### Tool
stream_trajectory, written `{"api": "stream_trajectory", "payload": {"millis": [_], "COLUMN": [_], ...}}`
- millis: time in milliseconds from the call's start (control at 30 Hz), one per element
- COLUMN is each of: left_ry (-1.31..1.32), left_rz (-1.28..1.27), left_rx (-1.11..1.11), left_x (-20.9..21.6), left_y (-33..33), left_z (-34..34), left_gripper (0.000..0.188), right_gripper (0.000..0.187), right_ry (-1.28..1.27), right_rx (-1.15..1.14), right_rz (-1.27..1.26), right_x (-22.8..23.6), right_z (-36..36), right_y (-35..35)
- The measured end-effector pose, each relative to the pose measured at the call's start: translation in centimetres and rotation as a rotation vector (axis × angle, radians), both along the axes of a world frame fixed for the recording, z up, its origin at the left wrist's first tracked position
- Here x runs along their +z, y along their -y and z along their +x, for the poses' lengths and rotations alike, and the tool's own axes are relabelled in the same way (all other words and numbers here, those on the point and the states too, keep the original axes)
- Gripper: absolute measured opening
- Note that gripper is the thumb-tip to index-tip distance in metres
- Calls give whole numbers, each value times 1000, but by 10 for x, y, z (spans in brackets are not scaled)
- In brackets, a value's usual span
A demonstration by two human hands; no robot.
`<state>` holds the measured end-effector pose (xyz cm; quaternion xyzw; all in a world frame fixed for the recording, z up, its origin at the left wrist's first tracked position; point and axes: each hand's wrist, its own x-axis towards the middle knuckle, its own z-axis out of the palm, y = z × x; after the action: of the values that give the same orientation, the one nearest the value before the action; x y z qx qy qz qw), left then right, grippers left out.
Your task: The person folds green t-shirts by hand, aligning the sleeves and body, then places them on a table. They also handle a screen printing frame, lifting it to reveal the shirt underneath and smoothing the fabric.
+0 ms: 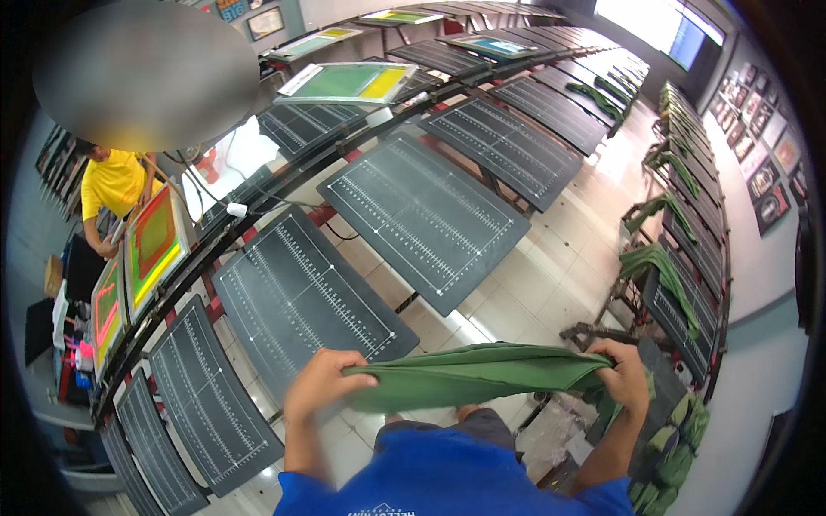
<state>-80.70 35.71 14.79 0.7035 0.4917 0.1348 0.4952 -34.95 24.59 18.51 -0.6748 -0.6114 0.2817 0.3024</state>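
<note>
A folded green cloth [482, 371], which looks like a garment, is stretched level in front of my body. My left hand [327, 383] pinches its left end between thumb and fingers. At the opposite end my right hand [621, 371] is closed on the fabric, and some of it hangs down below that hand. Just beyond my left hand lies a dark printing board [305, 297] with white ruler markings. A second marked board [422, 219] is farther off to the right of it. Neither of these two boards has cloth on it.
More marked boards [211, 396] line the rail on the left. Framed printing screens [348, 82] rest along the far side. At left a person in yellow [116, 185] works by a screen. Green cloths [658, 267] drape over boards at right, and folded green bundles [680, 443] lie near my right arm.
</note>
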Motion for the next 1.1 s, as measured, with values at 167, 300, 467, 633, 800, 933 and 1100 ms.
{"api": "stream_trajectory", "payload": {"millis": [167, 300, 467, 633, 800, 933, 1100], "left_ry": [141, 127, 147, 153, 302, -31, 360], "left_rz": [237, 206, 317, 391, 351, 258, 598], "left_rx": [-133, 39, 109, 362, 404, 234, -171], "left_x": [-15, -20, -32, -23, 0, 40, 67], "left_y": [6, 5, -26, -64, -114, -190, -221], "left_z": [-30, -17, 30, 111, 196, 234, 412], "left_gripper": [19, 14, 12, 11, 13, 16, 48], "right_gripper": [24, 22, 19, 19, 20, 40, 48], "right_ry": [244, 291, 377, 247, 6, -352, -1034], "right_rx": [-3, -106, -181, -315, -357, -42, 58], "right_rz": [47, -73, 8, 137, -16, 37, -100], "right_x": [31, 28, -31, -89, -93, -20, 59], "right_z": [-23, -13, 57, 142, 233, 311, 320], "right_y": [8, -14, -55, -85, -89, -106, -199]}}
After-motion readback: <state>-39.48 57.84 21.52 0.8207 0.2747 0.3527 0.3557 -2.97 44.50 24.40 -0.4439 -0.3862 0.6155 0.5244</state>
